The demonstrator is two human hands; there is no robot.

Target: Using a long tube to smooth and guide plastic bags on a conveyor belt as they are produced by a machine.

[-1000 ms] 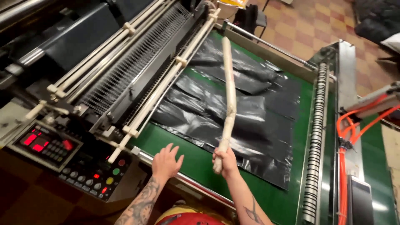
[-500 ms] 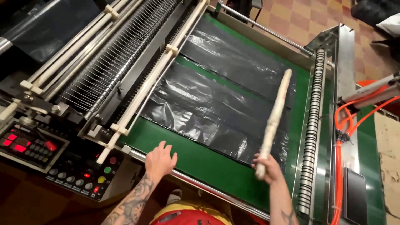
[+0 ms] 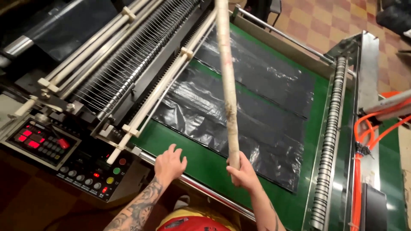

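Observation:
My right hand (image 3: pixel 245 173) grips the lower end of a long pale wooden stick (image 3: pixel 227 81), which rises steeply up and away over the machine bed. Under it lie flat black plastic sheets (image 3: pixel 252 115) on the green conveyor belt (image 3: pixel 201 160). My left hand (image 3: pixel 170 164) rests with fingers spread on the near edge of the green belt, just above a metal rail (image 3: pixel 205 192), and holds nothing.
A control panel (image 3: pixel 64 158) with red displays and coloured buttons sits at the left. White rollers and a row of thin wires (image 3: pixel 128 64) run along the machine's left side. A ribbed roller (image 3: pixel 329 137) and orange hoses (image 3: pixel 364 141) stand at the right.
The stick has swung from leaning right over the sheets to pointing up the belt's middle. My right hand moved left with it. My left hand stayed on the belt edge.

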